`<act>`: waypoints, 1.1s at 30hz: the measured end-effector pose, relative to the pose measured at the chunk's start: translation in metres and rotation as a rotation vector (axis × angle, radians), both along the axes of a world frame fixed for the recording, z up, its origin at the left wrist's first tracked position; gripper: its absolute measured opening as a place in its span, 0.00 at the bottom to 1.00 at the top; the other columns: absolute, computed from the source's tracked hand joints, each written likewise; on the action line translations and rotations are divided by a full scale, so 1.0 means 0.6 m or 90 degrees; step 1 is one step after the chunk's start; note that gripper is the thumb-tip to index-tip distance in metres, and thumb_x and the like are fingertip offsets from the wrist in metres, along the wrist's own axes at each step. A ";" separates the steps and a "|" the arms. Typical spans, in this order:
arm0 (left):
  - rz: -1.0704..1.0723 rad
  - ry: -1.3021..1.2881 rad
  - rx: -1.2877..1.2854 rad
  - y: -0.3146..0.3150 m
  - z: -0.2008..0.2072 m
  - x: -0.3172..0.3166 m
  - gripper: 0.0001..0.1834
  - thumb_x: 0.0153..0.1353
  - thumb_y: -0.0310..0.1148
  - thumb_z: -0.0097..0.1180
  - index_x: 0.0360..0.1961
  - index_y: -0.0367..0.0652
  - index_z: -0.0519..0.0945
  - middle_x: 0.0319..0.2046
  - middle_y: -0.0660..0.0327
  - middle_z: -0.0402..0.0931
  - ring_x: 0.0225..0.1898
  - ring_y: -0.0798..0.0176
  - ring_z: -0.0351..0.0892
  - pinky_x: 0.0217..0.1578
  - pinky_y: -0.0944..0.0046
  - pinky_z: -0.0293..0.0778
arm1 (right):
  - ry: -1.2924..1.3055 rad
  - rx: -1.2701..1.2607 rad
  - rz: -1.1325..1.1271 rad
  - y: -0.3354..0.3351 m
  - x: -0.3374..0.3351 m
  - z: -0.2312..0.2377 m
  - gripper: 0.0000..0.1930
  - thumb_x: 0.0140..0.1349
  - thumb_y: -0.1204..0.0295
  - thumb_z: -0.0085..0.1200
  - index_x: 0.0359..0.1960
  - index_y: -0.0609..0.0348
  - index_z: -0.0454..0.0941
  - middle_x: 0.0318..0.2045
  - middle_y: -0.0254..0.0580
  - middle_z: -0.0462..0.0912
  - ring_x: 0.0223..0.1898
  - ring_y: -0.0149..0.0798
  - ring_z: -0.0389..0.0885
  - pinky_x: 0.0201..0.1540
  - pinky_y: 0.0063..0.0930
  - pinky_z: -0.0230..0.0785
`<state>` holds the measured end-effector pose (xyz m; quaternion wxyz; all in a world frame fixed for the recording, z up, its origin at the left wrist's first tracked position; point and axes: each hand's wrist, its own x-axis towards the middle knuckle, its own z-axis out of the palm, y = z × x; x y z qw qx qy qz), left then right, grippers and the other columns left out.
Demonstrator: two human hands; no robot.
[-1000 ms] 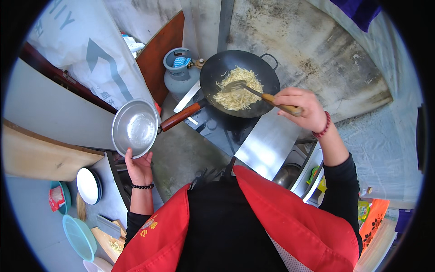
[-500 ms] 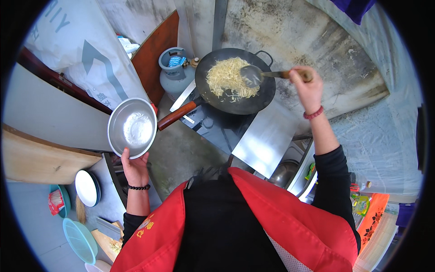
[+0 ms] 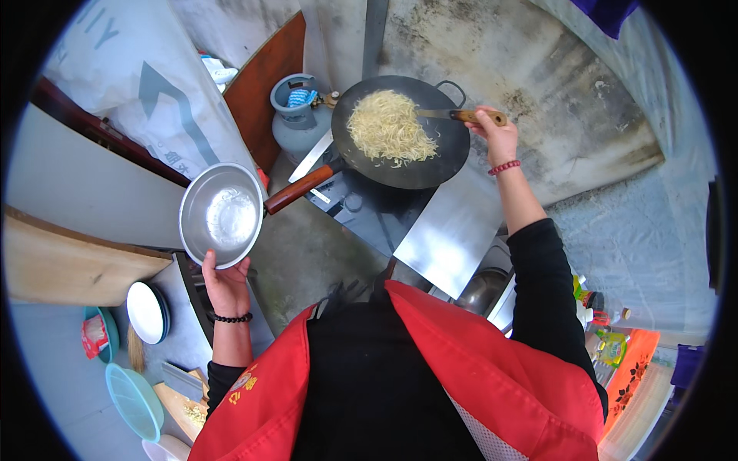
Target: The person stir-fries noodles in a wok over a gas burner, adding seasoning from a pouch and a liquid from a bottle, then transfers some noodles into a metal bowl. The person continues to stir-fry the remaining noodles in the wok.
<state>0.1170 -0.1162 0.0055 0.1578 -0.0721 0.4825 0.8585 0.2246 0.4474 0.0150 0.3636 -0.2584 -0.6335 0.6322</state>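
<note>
A person in a red apron (image 3: 430,384) over a black top filled the lower middle of the frame, both arms reaching up into it. Grey sheeting (image 3: 138,84) with printed marks covered the upper left, and a stained concrete wall (image 3: 569,100) ran across the upper right. A shiny steel counter (image 3: 453,230) sat in the centre, just below the stove.

At the upper centre a black wok (image 3: 407,146) held a heap of pale noodles (image 3: 388,127) lying toward its left side. Its reddish wooden handle (image 3: 300,188) pointed down and left, ending just beside a steel bowl (image 3: 221,215). A grey gas cylinder (image 3: 296,123) stood to the upper left of the wok, near a brown board (image 3: 265,84) leaning on the wall.

The left hand (image 3: 225,280) was closed on the bowl's lower rim, holding the bowl up at the centre left with its hollow facing the camera; a dark bead bracelet circled that wrist. The right hand (image 3: 498,138), at the upper right of the wok's rim, was wrapped around the wooden grip of a spatula (image 3: 457,115), whose metal end reached left into the noodles. A red bead bracelet sat on that wrist.

At the lower left lay white plates (image 3: 146,311), a teal strainer (image 3: 132,399) and a small teal bowl (image 3: 98,336).
</note>
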 end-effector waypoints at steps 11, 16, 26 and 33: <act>-0.036 0.010 0.027 0.026 -0.005 -0.014 0.25 0.70 0.48 0.56 0.62 0.46 0.72 0.55 0.63 0.81 0.48 0.63 0.84 0.43 0.60 0.84 | -0.029 0.731 0.375 -0.217 0.098 0.209 0.11 0.54 0.76 0.68 0.39 0.56 0.83 0.34 0.43 0.83 0.34 0.51 0.84 0.36 0.38 0.77; -0.040 0.015 0.023 0.027 0.001 -0.015 0.26 0.70 0.48 0.56 0.63 0.46 0.72 0.55 0.62 0.80 0.49 0.63 0.84 0.43 0.60 0.85 | -0.139 0.767 0.311 -0.216 0.060 0.137 0.12 0.53 0.74 0.69 0.39 0.58 0.82 0.33 0.44 0.83 0.34 0.51 0.84 0.34 0.39 0.77; -0.050 0.009 0.029 0.013 0.002 -0.008 0.26 0.70 0.48 0.56 0.64 0.46 0.71 0.56 0.62 0.79 0.51 0.63 0.83 0.44 0.61 0.85 | -0.110 0.762 0.225 -0.174 0.043 0.113 0.13 0.53 0.74 0.69 0.40 0.56 0.83 0.35 0.43 0.83 0.36 0.51 0.84 0.38 0.38 0.78; -0.058 0.029 0.013 0.017 0.005 -0.006 0.27 0.71 0.49 0.56 0.64 0.45 0.71 0.57 0.62 0.79 0.51 0.63 0.83 0.44 0.61 0.84 | -0.082 0.787 0.323 -0.214 0.052 0.111 0.10 0.55 0.75 0.66 0.39 0.57 0.82 0.34 0.44 0.83 0.36 0.51 0.84 0.38 0.39 0.78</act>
